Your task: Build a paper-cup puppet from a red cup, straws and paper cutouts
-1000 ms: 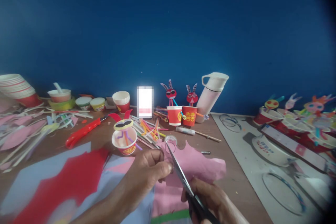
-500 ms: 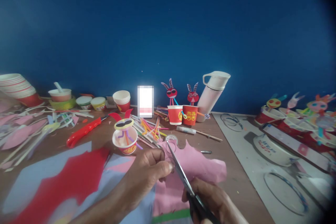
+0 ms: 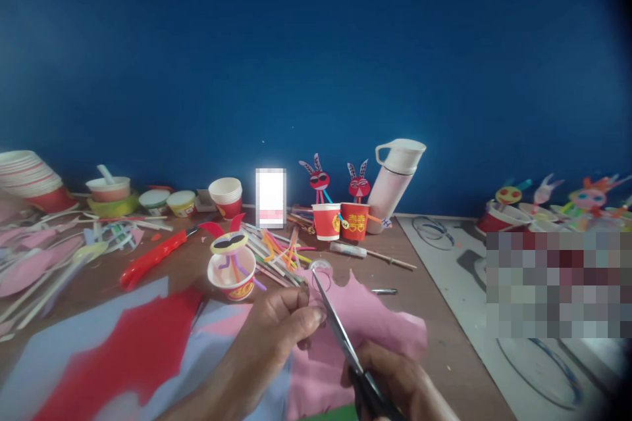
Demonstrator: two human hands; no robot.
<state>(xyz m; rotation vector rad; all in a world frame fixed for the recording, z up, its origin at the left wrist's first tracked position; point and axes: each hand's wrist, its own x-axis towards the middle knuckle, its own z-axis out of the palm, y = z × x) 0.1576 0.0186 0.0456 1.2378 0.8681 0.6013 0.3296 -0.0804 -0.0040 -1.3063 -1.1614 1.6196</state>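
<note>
My left hand [image 3: 276, 329] pinches the edge of a piece of pink paper [image 3: 382, 316], thumb and fingers pressed together. In my right hand [image 3: 397, 371] is a pair of scissors [image 3: 340, 332] with dark handles. Their blades point away from me and to the left across the paper, close by my left fingertips. A round outline shows on the paper near the scissor tips. Behind those tips, a clear tape roll [image 3: 320, 268] lies partly covered. Red paper [image 3: 148, 335] and pale blue paper [image 3: 217, 368] spread out on the left, under and beside my left forearm.
Paper cup [image 3: 232, 276] with a yellow-faced figure stands behind my left hand. A red-handled cutter [image 3: 153, 256] lies left of it. Straws and strips [image 3: 276, 250], two red cups with figures [image 3: 340, 220] and a leaning flask [image 3: 395, 177] are farther back. More decorated cups [image 3: 508, 214] stand right.
The view has shifted slightly, so background things sit a little lower and farther left. My hands, the scissors and the pink paper hold nearly the same positions.
</note>
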